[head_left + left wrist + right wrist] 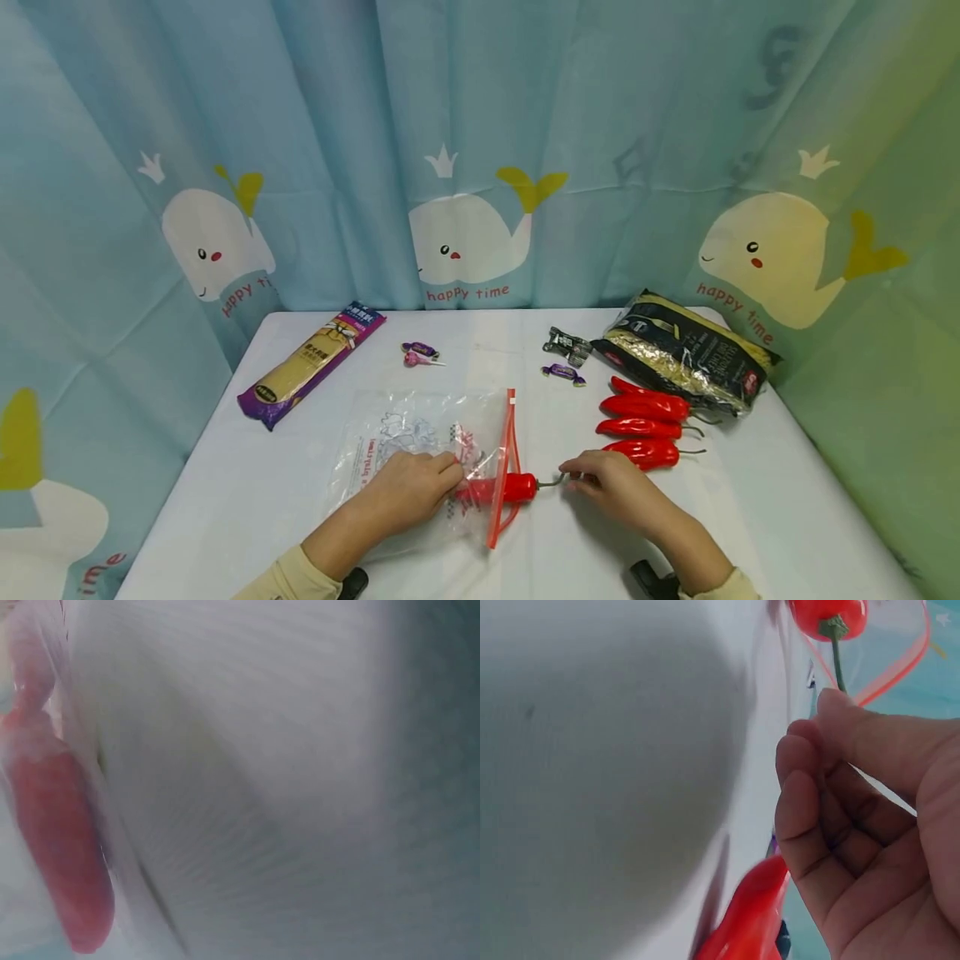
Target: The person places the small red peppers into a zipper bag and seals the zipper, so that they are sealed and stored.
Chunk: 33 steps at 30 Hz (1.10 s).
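A clear zip bag (420, 417) with an orange-red zip edge lies across the middle of the table. Its mouth faces right, and a glossy red chili pepper (519, 488) lies partly inside with the stem end out. My left hand (412, 492) grips the bag's near side, next to the pepper's inner end; its fingertips are hidden. In the left wrist view, red pepper (60, 840) shows through the plastic. My right hand (615, 483) pinches the green stem between thumb and fingertips, as the right wrist view also shows. Close beside that hand lie several more red peppers (639, 427).
At the back right sits a black and gold package (682, 350). Left of it are a dark wrapped candy (567, 346) and a purple one (564, 374). A pink lollipop (420, 359) and another purple candy (420, 349) lie mid-back. A long purple packet (311, 362) lies at left.
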Available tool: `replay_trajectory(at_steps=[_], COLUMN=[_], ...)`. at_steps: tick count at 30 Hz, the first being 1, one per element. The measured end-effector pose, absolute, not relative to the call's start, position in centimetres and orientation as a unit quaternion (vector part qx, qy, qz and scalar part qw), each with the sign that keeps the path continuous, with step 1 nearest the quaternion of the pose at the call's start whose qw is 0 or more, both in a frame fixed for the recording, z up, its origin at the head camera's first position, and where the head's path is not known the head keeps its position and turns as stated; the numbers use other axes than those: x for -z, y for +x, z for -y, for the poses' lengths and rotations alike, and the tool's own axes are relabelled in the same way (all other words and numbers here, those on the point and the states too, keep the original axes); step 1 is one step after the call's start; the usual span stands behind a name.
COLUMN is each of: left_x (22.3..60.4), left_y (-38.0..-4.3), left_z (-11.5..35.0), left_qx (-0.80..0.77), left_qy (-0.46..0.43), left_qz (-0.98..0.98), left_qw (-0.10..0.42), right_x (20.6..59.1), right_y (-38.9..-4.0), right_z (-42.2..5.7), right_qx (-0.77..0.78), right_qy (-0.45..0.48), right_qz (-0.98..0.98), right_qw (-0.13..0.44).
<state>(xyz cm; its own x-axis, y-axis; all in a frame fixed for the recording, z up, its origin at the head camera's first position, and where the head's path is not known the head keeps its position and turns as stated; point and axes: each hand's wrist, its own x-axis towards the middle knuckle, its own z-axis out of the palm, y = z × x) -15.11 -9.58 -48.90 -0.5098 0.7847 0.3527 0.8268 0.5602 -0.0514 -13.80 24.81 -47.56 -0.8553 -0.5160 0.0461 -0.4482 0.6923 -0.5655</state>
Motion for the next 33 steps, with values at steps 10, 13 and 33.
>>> replay_trajectory(at_steps=[10, 13, 33], left_x=[48.5, 48.6, 49.0], left_y=[-14.9, -14.9, -14.9], left_z=[9.4, 9.4, 9.6], left_qx=[0.047, 0.045, 0.046], left_qy=[-0.459, -0.459, -0.471], left_qz=[0.877, 0.875, 0.859], left_qw=[0.137, 0.143, 0.194], right_x=[47.0, 46.7, 49.6], right_y=[-14.2, -14.2, -16.1], right_z=[-24.6, -24.7, -17.7], right_qx=[0.317, 0.326, 0.336], right_qy=[-0.262, -0.252, -0.347], right_qz=[-0.902, -0.899, -0.871], right_qw=[0.128, 0.148, 0.085])
